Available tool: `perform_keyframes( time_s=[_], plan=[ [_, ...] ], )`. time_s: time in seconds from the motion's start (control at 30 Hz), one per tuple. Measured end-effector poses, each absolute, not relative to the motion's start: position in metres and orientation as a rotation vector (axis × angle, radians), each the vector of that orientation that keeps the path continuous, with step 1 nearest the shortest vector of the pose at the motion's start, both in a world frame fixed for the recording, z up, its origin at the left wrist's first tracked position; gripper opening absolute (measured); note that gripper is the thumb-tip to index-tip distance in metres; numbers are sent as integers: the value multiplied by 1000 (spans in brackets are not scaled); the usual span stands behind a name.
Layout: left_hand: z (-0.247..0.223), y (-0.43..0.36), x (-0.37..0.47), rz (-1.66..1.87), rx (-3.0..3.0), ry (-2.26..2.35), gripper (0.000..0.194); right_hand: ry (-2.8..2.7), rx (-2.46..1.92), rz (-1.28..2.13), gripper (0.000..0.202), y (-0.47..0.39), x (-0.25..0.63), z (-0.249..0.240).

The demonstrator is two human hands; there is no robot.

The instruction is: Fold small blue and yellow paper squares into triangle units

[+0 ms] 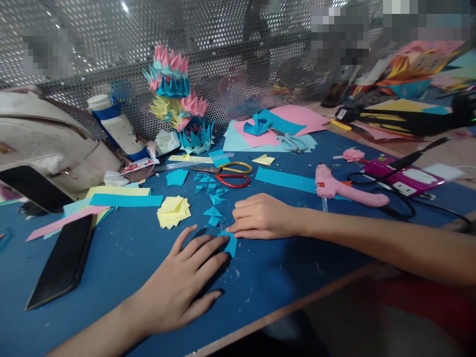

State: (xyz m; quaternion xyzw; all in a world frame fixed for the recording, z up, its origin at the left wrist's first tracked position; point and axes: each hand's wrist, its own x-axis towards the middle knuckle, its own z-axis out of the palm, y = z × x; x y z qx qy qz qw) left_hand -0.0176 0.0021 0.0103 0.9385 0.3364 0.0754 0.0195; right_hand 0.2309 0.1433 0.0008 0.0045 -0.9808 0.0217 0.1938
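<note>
A small piece of blue paper (231, 246) lies flat on the blue table in front of me, between my two hands. My left hand (195, 272) is spread out, palm down, with its fingertips at the paper's left edge. Curled fingers of my right hand (262, 217) press together on the paper's upper right corner and partly cover it. Just beyond them runs a column of small folded blue triangles (213, 211). To their left sits a stack of yellow paper squares (173, 212). Scissors with one yellow and one red handle (238, 186) lie behind the triangles.
A pink glue gun (345, 191) rests at right beside a blue strip (284, 179). Left are a black phone (61, 263) and paper strips (126, 200). Behind stand folded-paper decorations (196, 134), a bottle (117, 126), coloured sheets (290, 119) and a perforated metal panel (219, 29).
</note>
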Motion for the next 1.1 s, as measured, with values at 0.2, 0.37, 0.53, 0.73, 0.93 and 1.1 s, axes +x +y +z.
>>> perform_keyframes(
  time_s=[0.2,0.37,0.53,0.73,0.93,1.1],
  plan=[
    [6,-3,-17,397,2859,1202,41,-2750,-16,511,23,140,228,5],
    [4,-3,-20,329,2846,1264,44,-2748,-98,830,20,135,225,7],
    [7,0,-23,221,2799,1241,47,-2753,-95,915,22,133,223,9],
    [11,-1,-24,275,2827,1189,44,-2746,-91,1008,17,131,223,10],
    [13,1,-24,220,2857,983,50,-2764,-15,1009,20,132,223,11],
    [13,1,-24,240,2813,979,49,-2716,44,1051,39,138,225,9]
  ],
)
